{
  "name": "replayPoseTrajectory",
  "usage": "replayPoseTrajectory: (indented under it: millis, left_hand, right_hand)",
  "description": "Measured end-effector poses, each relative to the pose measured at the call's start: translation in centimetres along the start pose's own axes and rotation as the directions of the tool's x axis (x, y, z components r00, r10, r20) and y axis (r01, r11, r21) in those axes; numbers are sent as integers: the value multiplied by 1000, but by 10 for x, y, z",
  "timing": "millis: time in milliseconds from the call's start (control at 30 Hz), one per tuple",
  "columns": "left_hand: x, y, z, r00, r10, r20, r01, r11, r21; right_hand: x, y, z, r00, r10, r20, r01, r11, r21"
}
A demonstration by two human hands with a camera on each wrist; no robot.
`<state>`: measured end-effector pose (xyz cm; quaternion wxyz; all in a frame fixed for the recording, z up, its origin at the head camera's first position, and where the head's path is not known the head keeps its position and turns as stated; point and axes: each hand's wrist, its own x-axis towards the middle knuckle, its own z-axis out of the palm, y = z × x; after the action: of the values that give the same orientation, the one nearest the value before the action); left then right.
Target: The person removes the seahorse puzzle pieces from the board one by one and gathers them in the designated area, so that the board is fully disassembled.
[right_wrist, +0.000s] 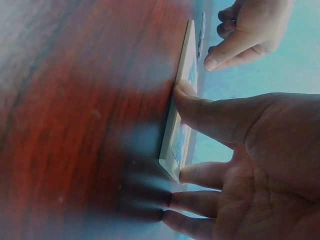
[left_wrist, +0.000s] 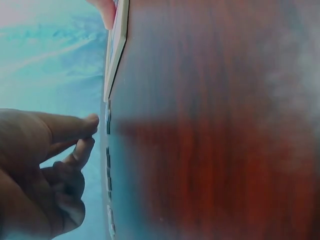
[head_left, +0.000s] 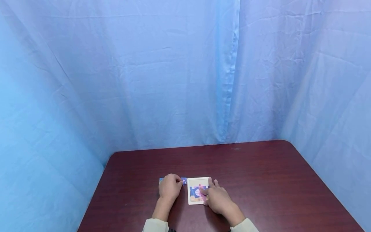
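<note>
A flat white-framed jigsaw puzzle tray (head_left: 199,178) lies on the table, its lower part covered by purple, pink and orange pieces (head_left: 193,192). My right hand (head_left: 218,198) rests on its right side. The thumb is against the near edge, the index finger touches the picture, and another finger touches the far right corner. Just left of the tray, my left hand (head_left: 170,187) hovers over loose blue and purple puzzle pieces (head_left: 184,180), partly covering them. Its thumb and index tips (left_wrist: 91,120) are close together, with nothing visible between them. The other fingers curl loosely.
A dark red-brown wooden table (head_left: 261,174) carries everything. Blue curtains (head_left: 174,80) hang behind it and along both sides. In the left wrist view, several thin loose pieces (left_wrist: 108,172) lie in a row beside the tray.
</note>
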<state>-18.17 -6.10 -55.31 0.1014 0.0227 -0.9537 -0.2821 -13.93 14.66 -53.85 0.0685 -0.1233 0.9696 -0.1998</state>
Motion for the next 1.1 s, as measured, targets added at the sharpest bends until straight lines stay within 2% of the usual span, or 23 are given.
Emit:
replayPoseTrajectory:
  millis: [100,200,367,467,667,933,1100]
  left_hand:
    - [-7,3,1,996,83,26,-83,997,-1]
    - [-15,9,3,985,158,67,-159,987,9]
    - [-26,16,6,967,222,123,-228,973,38]
    - [-29,18,7,965,225,135,-234,970,58]
    - [-32,21,8,968,194,158,-210,974,87]
    - [-29,26,5,977,148,155,-162,984,80]
    - [-27,28,7,977,150,151,-166,981,97]
  right_hand:
    - [0,-1,-1,1000,2,-4,-2,1000,5]
    - [1,0,-1,1000,4,-5,-4,1000,13]
    - [1,1,-1,1000,3,-9,-3,1000,29]
    - [1,1,-1,1000,0,-14,1,999,35]
    - [1,1,1,999,-19,-30,20,1000,11]
    - [0,0,2,999,-24,-38,24,1000,14]
    - [0,0,0,999,-16,-30,17,1000,26]
